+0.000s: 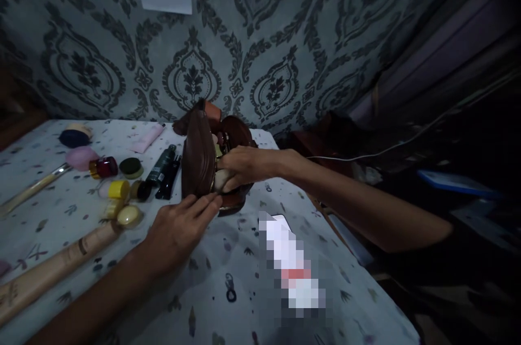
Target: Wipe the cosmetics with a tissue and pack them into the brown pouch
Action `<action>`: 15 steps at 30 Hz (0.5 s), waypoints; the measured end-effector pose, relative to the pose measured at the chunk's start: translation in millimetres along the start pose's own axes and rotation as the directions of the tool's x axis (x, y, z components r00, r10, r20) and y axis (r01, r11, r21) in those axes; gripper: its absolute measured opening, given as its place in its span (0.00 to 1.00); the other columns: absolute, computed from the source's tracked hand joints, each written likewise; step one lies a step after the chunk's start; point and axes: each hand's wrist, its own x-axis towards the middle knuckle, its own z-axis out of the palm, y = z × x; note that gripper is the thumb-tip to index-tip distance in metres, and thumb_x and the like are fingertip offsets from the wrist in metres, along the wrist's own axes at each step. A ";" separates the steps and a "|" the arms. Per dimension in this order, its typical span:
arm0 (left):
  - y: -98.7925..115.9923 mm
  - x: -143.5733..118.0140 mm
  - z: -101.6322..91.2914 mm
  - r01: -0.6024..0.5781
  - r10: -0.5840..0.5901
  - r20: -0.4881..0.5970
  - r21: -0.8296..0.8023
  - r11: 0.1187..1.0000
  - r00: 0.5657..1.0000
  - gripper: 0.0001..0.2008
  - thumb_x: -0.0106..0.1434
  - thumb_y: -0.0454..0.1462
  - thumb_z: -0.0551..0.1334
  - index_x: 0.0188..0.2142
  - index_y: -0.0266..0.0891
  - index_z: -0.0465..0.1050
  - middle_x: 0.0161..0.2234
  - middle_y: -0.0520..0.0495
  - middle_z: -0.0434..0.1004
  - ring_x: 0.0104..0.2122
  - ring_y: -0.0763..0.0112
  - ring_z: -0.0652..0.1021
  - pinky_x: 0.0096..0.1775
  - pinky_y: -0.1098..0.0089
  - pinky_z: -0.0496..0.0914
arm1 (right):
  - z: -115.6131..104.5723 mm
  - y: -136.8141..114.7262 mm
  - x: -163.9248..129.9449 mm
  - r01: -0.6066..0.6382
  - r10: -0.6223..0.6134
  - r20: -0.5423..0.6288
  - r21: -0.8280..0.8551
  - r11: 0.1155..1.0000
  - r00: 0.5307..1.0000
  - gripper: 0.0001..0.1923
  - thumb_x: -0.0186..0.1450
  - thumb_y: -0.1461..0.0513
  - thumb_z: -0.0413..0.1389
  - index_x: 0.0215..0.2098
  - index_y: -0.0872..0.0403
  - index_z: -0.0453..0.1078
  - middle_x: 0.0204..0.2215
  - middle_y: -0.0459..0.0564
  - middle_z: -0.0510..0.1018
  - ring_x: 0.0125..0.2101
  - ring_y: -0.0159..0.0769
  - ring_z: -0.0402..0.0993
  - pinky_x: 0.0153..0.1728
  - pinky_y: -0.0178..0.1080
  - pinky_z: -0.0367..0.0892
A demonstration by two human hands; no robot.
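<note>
Head view: right hand (244,165) grips pale item (222,179) in brown pouch (199,158), left hand (179,228) open; bottles (163,168) beside.

Left hand (179,228): enters from 7 o'clock on a bare forearm, palm down, fingers (205,204) extended together toward 1 o'clock, flat. Right hand (244,165): enters from 3 o'clock, forearm bare, elbow bent low at right, wrist straight; fingers curled, closed around a small pale object, knuckles up.
</note>
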 end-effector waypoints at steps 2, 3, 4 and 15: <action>-0.3 2.6 -3.9 -0.020 0.019 0.021 0.038 0.999 1.000 0.19 0.64 0.25 0.52 0.52 0.32 0.71 0.48 0.43 0.81 0.37 0.65 0.79 0.23 0.70 0.70 | 1.4 -0.3 -3.8 0.028 -0.025 -0.064 0.055 0.998 0.998 0.12 0.65 0.59 0.59 0.43 0.59 0.75 0.33 0.52 0.79 0.34 0.36 0.73 0.33 0.34 0.58; -0.4 4.2 -6.3 -0.032 0.029 0.037 0.064 0.997 0.999 0.20 0.63 0.24 0.52 0.52 0.32 0.71 0.49 0.43 0.80 0.37 0.65 0.79 0.22 0.70 0.70 | 1.7 -0.9 -5.4 0.039 -0.032 -0.077 0.081 0.996 0.996 0.11 0.66 0.60 0.57 0.42 0.59 0.75 0.33 0.51 0.78 0.33 0.35 0.72 0.32 0.33 0.58; -0.4 5.6 -8.7 -0.043 0.038 0.056 0.090 0.995 0.998 0.21 0.62 0.23 0.52 0.53 0.33 0.71 0.50 0.44 0.80 0.37 0.65 0.79 0.23 0.70 0.70 | 1.8 -1.6 -6.5 0.037 -0.029 -0.076 0.098 0.994 0.997 0.10 0.67 0.61 0.56 0.40 0.59 0.76 0.32 0.51 0.78 0.32 0.34 0.71 0.31 0.33 0.57; -9.2 -13.2 -5.6 0.048 -0.064 0.120 0.137 0.989 0.991 0.26 0.59 0.24 0.54 0.55 0.40 0.70 0.59 0.46 0.72 0.42 0.60 0.78 0.25 0.69 0.71 | -2.6 -4.9 -2.4 -0.062 0.063 0.010 -0.033 0.998 0.998 0.13 0.68 0.57 0.54 0.39 0.58 0.76 0.32 0.54 0.79 0.34 0.39 0.74 0.30 0.35 0.59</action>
